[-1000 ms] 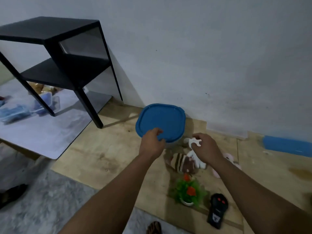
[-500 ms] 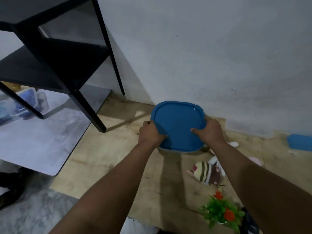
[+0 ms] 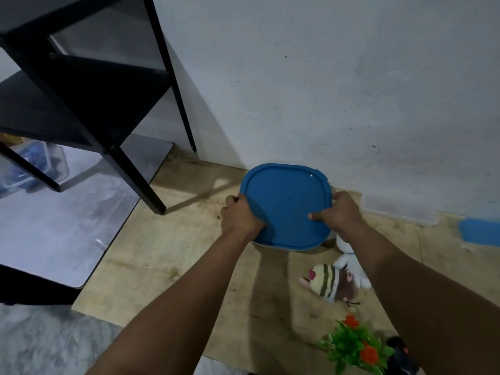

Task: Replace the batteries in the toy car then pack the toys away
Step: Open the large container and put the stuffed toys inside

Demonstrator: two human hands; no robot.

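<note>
A container with a blue lid (image 3: 284,204) stands on the wooden floor board against the wall. My left hand (image 3: 239,216) grips its left edge and my right hand (image 3: 338,212) grips its right edge, thumb lying on the lid. Just in front of it lie a striped plush toy (image 3: 328,282) and a white plush toy (image 3: 351,263), partly hidden by my right arm. A small plastic plant with orange flowers (image 3: 354,347) sits nearer to me, beside a black remote control (image 3: 401,358) at the bottom edge. No toy car shows.
A black shelf unit (image 3: 89,85) stands at the left on a grey mat (image 3: 62,220); a clear box (image 3: 29,166) with blue contents sits beneath it. A blue object (image 3: 479,231) lies by the wall at the right. Wooden board (image 3: 162,255) covers the floor.
My right hand let go of the white toy and moved onto the lid's right edge. Both hands now hold the container. The view has moved closer and leftward.
</note>
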